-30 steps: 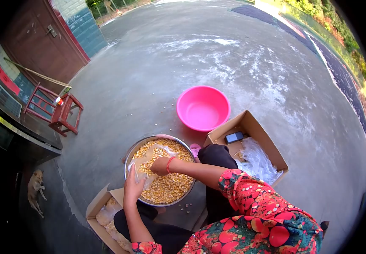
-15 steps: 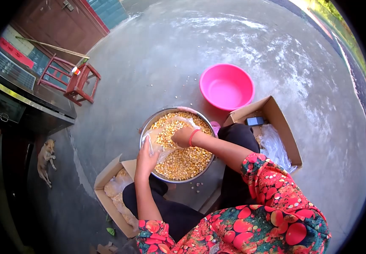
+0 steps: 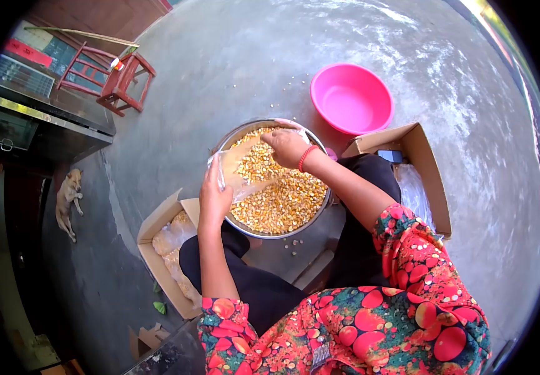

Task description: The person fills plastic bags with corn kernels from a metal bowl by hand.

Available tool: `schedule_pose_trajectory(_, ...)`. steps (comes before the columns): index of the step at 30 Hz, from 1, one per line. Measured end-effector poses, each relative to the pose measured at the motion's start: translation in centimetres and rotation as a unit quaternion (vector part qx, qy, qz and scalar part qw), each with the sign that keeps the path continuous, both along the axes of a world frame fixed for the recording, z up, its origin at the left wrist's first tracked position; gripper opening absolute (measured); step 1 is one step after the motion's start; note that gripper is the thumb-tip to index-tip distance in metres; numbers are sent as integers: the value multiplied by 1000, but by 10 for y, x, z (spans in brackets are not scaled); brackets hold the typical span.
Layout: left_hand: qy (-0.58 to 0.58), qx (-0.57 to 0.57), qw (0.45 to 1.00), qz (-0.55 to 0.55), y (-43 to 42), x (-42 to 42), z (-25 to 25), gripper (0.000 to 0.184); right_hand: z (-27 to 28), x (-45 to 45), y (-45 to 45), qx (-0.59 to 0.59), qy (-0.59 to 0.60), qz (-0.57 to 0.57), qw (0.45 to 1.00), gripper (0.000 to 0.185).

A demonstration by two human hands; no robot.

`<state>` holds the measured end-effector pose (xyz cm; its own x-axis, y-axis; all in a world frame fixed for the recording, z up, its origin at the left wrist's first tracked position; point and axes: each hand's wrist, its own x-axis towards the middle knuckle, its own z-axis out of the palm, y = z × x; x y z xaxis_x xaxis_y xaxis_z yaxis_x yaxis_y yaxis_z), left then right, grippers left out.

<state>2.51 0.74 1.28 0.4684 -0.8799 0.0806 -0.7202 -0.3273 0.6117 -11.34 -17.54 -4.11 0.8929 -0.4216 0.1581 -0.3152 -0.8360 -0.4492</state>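
Observation:
A wide metal basin (image 3: 327,201) full of yellow corn kernels (image 3: 282,206) stands between my knees. My left hand (image 3: 214,199), at the basin's left rim, grips the edge of a clear plastic bag (image 3: 235,178). The bag lies spread over the corn, its film partly see-through. Over the upper part of the corn is my right hand (image 3: 287,147), a red beaded bracelet on its wrist. Its fingers are curled and point left, close to the bag; what is in them is hidden.
A pink plastic tub (image 3: 352,99) sits beyond the basin. On the right, a cardboard box (image 3: 432,181) holds a phone (image 3: 390,156) and clear bags. Another box (image 3: 151,240) at left holds filled bags. A dog (image 3: 70,203) lies near a red chair (image 3: 120,81).
My right hand has lifted out of the corn, its fingers now pointing left. My left hand still grips the bag. The camera view has shifted, so the basin and tub appear higher and further right.

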Motion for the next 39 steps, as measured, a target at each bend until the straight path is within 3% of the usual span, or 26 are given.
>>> schedule_pose_trajectory(4, 53, 15, 997, 52, 1, -4, 6, 72, -8, -2, -9, 24, -18, -19, 999, 50)
schedule_pose_trajectory(5, 55, 18, 997, 55, 1, -4, 8, 72, 2, -4, -5, 20, 5, -31, 999, 53)
schedule_pose_trajectory(7, 70, 7, 994, 82, 2, -3, 9, 73, -2, -4, -3, -30, -64, -48, 996, 56)
schedule_pose_trajectory(8, 29, -23, 997, 65, 2, 0, 5, 73, 2, -4, -1, -28, -62, -46, 997, 56)
schedule_pose_trajectory(11, 24, -21, 997, 76, 3, 3, 2, 73, 13, -3, -2, -8, -122, -55, 991, 45)
schedule_pose_trajectory(13, 17, -19, 996, 81, 4, 3, 1, 70, 13, -1, -7, 1, -62, 19, 998, 28)
schedule_pose_trajectory(14, 17, -7, 996, 90, 5, 2, 0, 64, 13, 1, -5, -13, -129, 22, 991, 15)
schedule_pose_trajectory(18, 9, -1, 993, 120, 3, 2, 1, 43, 22, -1, -3, 16, -139, 48, 989, 12)
schedule_pose_trajectory(20, 23, 2, 991, 129, 2, 6, 1, 38, 31, -1, -3, 16, -239, 41, 970, 11)
schedule_pose_trajectory(23, 34, -23, 989, 139, 1, 5, 2, 27, 57, -8, 0, -30, -236, -38, 971, 13)
schedule_pose_trajectory(25, 34, -39, 988, 149, 1, 7, 2, 21, 49, -8, -10, -56, -211, -23, 976, 22)
schedule_pose_trajectory(28, 42, -87, 984, 151, 1, 12, -1, 20, 34, -11, -14, -85, -111, -117, 983, 39)
schedule_pose_trajectory(30, 42, -99, 982, 154, 1, 12, 2, 20, 29, -8, -13, -19, -24, -112, 993, 37)
schedule_pose_trajectory(31, 60, -96, 982, 153, 1, 17, -3, 20, 14, -3, -11, 34, -68, -91, 993, 33)
schedule_pose_trajectory(32, 79, -92, 981, 149, 0, 20, -10, 19, -8, 10, -11, 22, -37, -72, 996, 29)
schedule_pose_trajectory(33, 62, -70, 986, 141, -2, 11, 0, 21, 3, 12, 4, 62, -18, -79, 995, 26)
schedule_pose_trajectory(35, 76, -70, 987, 125, 2, 27, -22, 21, 20, 16, 28, 59, -67, -37, 995, 14)
schedule_pose_trajectory(36, 48, -30, 992, 111, 4, 27, -17, 21, 21, 31, 37, 46, 1, -24, 999, 13)
schedule_pose_trajectory(37, 51, -48, 993, 98, 8, 36, -30, 23, -3, 56, 49, 10, -92, -12, 996, 14)
schedule_pose_trajectory(39, 45, -56, 994, 85, 3, 32, -38, 25, 9, 57, 67, 0, -86, -25, 996, 14)
